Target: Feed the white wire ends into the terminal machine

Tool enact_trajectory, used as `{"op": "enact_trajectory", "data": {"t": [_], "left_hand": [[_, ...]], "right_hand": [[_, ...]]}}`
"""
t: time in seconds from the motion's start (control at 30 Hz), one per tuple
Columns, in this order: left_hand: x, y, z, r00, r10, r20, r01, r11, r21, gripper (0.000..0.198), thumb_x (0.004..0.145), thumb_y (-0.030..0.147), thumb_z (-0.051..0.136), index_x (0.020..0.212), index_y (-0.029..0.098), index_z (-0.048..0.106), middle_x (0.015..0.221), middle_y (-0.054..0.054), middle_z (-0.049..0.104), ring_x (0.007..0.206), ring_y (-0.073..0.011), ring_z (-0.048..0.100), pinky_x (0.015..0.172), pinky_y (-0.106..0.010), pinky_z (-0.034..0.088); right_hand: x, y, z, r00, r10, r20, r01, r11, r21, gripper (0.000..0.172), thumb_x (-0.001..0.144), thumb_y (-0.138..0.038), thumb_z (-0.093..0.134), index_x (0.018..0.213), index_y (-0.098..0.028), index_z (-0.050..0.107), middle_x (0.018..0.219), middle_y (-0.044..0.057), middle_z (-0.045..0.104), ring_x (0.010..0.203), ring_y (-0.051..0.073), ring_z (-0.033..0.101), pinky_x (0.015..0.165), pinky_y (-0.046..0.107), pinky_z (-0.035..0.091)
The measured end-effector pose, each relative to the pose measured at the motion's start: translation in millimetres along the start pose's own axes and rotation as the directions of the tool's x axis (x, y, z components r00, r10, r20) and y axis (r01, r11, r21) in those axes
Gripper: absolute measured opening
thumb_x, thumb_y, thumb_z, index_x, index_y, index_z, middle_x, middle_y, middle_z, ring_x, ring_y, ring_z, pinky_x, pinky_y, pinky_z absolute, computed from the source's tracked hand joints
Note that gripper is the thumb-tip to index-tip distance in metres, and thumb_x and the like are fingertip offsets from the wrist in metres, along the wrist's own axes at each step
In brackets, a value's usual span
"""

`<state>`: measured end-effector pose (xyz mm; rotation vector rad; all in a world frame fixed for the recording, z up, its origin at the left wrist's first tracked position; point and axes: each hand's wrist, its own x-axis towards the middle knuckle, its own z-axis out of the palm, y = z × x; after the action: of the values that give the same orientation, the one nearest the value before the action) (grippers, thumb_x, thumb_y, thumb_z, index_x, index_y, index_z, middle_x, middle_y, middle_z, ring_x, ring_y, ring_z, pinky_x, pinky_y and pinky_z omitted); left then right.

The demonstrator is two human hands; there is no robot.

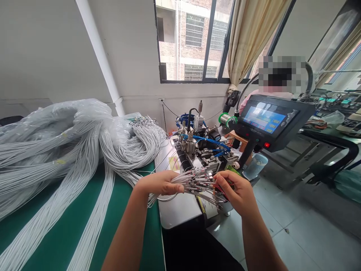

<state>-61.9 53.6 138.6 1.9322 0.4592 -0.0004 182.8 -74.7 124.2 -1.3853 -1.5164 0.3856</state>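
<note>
A bundle of white cables with stripped, metal-tipped ends lies across my left hand, whose fingers and thumb are wrapped round it. At the loose ends of that bundle, my right hand pinches with thumb and forefinger. Something red shows beneath its fingers, but what the pinch holds is too small to make out. Both hands are in front of a bench machine with metal cylinders and blue air tubes. The bundle's tail runs left under my left wrist.
Large bunches of white cables, partly wrapped in clear plastic, cover the green table at left. A touchscreen panel on a post stands right of the machine, near a green wire spool. A person sits behind it.
</note>
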Motion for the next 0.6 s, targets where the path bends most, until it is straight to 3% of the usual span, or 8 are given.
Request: {"op": "enact_trajectory", "data": {"t": [0.13, 0.6], "left_hand": [[0.9, -0.6, 2.2, 0.996, -0.07, -0.053, 0.067, 0.996, -0.054, 0.064, 0.084, 0.076, 0.03, 0.079, 0.016, 0.05, 0.058, 0.004, 0.037, 0.048, -0.0082, 0.031, 0.043, -0.022, 0.023], [-1.4, 9.2, 4.0, 0.996, -0.054, -0.069, 0.057, 0.998, 0.04, 0.056, 0.084, 0.072, 0.041, 0.075, 0.017, 0.047, 0.055, 0.005, 0.037, 0.048, -0.0072, 0.03, 0.044, -0.022, 0.02]], "right_hand": [[0.2, -0.7, 2.5, 1.0, 0.005, 0.0, -0.005, 1.0, -0.023, 0.024, 0.089, -0.04, 0.058, 0.08, -0.019, 0.064, 0.073, 0.004, 0.065, 0.063, 0.017, 0.059, 0.058, 0.026, 0.046], [-1.2, 1.8, 4.8, 1.0, 0.012, 0.005, -0.012, 0.999, -0.03, 0.023, 0.088, -0.039, 0.058, 0.082, -0.019, 0.065, 0.076, 0.004, 0.067, 0.066, 0.018, 0.059, 0.06, 0.027, 0.047]]}}
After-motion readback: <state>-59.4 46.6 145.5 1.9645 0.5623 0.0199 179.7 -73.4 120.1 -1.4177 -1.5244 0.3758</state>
